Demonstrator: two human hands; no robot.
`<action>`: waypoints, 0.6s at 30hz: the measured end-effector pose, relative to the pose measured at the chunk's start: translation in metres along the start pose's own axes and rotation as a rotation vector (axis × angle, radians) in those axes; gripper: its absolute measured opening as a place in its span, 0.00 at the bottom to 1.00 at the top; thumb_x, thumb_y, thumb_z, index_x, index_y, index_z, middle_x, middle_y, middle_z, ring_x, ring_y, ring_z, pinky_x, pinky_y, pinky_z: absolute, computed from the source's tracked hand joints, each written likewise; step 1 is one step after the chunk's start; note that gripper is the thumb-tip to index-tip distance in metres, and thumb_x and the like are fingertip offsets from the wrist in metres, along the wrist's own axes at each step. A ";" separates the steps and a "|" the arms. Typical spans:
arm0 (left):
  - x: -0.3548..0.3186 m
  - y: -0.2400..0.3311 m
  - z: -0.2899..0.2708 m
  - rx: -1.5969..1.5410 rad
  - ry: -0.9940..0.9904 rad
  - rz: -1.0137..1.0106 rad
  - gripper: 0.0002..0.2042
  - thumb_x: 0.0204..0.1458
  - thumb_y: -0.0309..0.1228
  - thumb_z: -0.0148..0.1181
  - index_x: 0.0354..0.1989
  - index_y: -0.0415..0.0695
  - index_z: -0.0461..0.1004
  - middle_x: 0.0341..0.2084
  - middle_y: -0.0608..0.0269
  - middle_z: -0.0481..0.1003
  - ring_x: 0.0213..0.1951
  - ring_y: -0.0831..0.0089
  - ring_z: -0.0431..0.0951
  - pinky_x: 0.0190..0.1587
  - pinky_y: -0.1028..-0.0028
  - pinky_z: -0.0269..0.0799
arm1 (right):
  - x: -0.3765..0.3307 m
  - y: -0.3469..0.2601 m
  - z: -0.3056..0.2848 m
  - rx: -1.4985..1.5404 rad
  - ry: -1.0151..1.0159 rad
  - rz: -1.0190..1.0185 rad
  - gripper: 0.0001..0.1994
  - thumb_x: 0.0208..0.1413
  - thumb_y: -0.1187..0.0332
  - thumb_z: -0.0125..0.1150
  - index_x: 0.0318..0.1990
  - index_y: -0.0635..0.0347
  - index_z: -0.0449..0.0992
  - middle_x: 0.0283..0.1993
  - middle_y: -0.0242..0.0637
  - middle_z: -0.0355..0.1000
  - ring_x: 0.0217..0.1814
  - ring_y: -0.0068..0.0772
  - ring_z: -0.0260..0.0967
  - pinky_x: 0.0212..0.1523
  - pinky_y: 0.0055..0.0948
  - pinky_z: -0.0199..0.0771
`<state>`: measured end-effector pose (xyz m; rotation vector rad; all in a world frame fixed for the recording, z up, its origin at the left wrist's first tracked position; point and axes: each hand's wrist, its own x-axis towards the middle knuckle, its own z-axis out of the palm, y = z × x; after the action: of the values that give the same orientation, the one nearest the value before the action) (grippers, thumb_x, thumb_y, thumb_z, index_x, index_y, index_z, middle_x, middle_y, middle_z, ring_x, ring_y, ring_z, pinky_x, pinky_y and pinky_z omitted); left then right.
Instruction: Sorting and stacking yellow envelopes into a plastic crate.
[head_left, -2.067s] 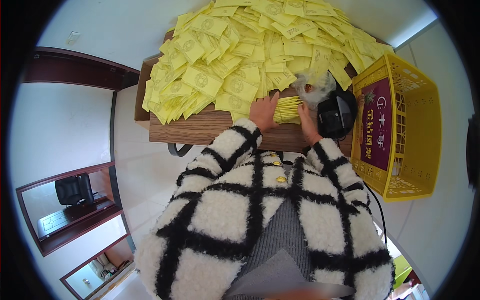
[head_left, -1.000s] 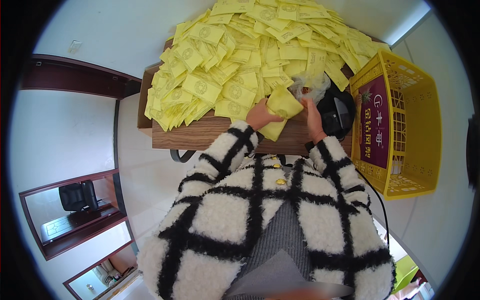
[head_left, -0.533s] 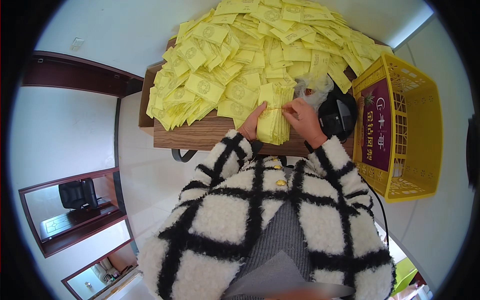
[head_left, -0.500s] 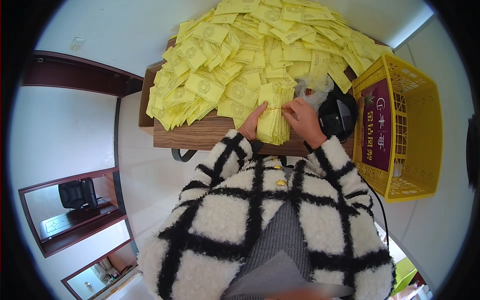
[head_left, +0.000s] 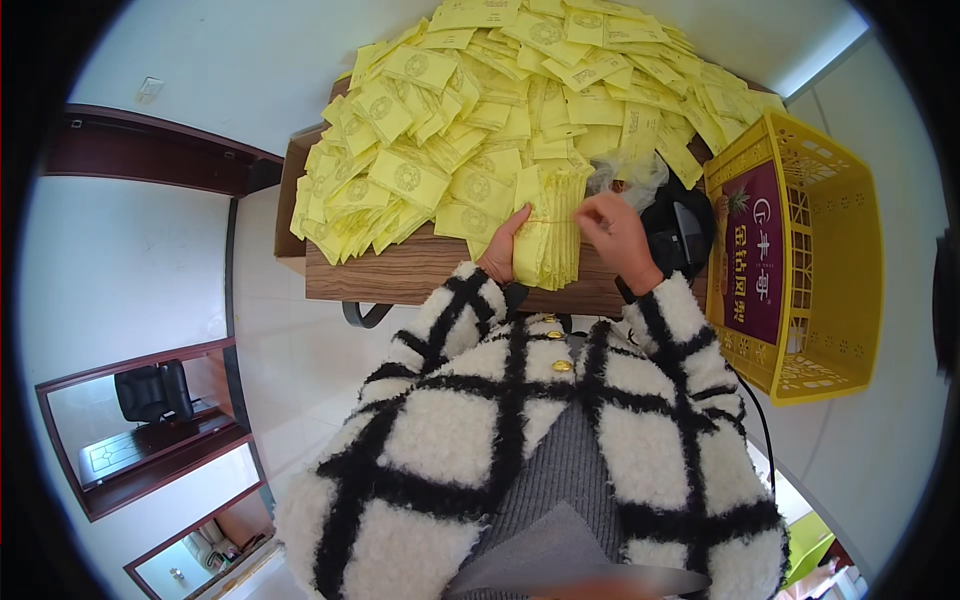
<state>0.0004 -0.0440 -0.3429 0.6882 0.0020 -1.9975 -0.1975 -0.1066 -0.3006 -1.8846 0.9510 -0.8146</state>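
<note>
A thick upright bundle of yellow paper packets [head_left: 548, 250] stands near the table's front edge, with a thin band [head_left: 550, 217] running across its upper part. My left hand [head_left: 502, 246] grips the bundle from its left side, thumb along the front. Just right of the bundle is my right hand [head_left: 618, 236], apart from it, fingers curled together. Whether anything is between those fingertips is hidden. Beyond both hands rises a large heap of loose yellow packets [head_left: 410, 176], each with a round printed mark.
The heap covers most of the wood-grain table [head_left: 385, 268]. Right of my hands lie a clear plastic bag [head_left: 645, 185] and a black object [head_left: 690, 235]. A yellow plastic crate [head_left: 835, 300] stands at the right. A cardboard box [head_left: 292, 195] shows at the table's left.
My right hand has drawn away from the bundle a little to the right, off the band. My left hand keeps its hold in the same place.
</note>
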 end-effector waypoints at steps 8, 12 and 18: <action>-0.001 0.012 0.010 0.016 -0.011 0.011 0.25 0.62 0.46 0.41 0.62 0.41 0.59 0.54 0.52 0.69 0.54 0.61 0.72 0.55 0.61 0.69 | -0.003 0.025 0.020 0.500 0.086 0.539 0.22 0.58 0.59 0.58 0.53 0.65 0.66 0.41 0.33 0.71 0.40 0.21 0.66 0.41 0.22 0.67; 0.003 0.012 0.026 0.138 -0.019 0.001 0.26 0.63 0.47 0.38 0.63 0.41 0.57 0.56 0.52 0.66 0.56 0.60 0.69 0.58 0.61 0.66 | 0.003 0.016 0.035 0.708 0.072 0.525 0.31 0.58 0.56 0.58 0.61 0.67 0.56 0.51 0.41 0.69 0.50 0.26 0.66 0.50 0.24 0.66; 0.006 0.011 0.031 0.758 0.007 0.128 0.31 0.56 0.38 0.55 0.64 0.38 0.51 0.57 0.53 0.63 0.57 0.65 0.66 0.58 0.68 0.64 | 0.004 0.042 0.042 1.206 0.015 0.590 0.29 0.62 0.53 0.51 0.62 0.65 0.56 0.58 0.41 0.63 0.56 0.30 0.64 0.55 0.26 0.65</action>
<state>-0.0072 -0.0632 -0.3160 1.1314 -0.8074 -1.8480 -0.1733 -0.1083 -0.3550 -0.5201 0.6867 -0.7536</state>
